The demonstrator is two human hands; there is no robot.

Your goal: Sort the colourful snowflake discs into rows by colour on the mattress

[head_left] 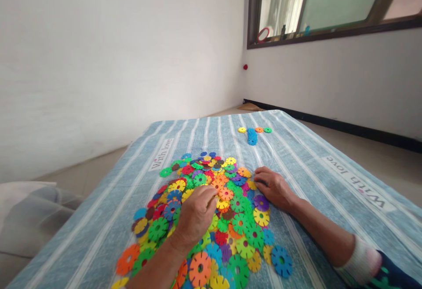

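Observation:
A heap of flat, notched plastic flower discs in many colours is spread over the striped cloth. My left hand is over the middle of the heap, its thumb and fingers closed together beside some orange discs. Whatever those fingers hold, if anything, is hidden. At the heap's right edge rests my right hand, fingers loosely stretched to the left and slightly apart. A purple disc and a yellow disc lie just below it. I see nothing held in this hand.
Farther back on the covered table lie a blue row of discs, a yellow disc, an orange disc and a green disc. White walls and a window stand behind. Translucent plastic is at left.

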